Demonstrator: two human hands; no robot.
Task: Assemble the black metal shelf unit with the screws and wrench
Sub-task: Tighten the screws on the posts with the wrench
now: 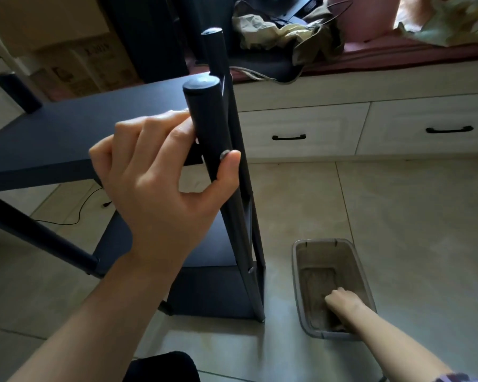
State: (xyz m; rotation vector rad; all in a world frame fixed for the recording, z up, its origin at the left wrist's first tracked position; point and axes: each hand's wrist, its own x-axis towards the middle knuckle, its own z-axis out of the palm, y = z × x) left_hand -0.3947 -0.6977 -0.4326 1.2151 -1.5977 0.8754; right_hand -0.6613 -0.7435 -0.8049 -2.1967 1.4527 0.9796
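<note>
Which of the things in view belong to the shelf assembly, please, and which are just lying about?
Job in hand:
- black shelf unit, its post held by the left hand
- screw by the thumb
- grey plastic bin, right hand reaching in

Lying about:
- cardboard boxes
- crumpled cloth
- drawers
- cable

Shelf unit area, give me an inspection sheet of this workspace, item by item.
Surface: tiled floor.
Job's things: black shelf unit on its side; screw in the post; wrench not seen.
Clutter: grey plastic bin on the floor.
Grips: left hand holds the post, thumb by the screw; right hand reaches into the bin, fingers hidden.
Cables: black cord on the floor.
Surroundings: white drawers, cardboard boxes.
</note>
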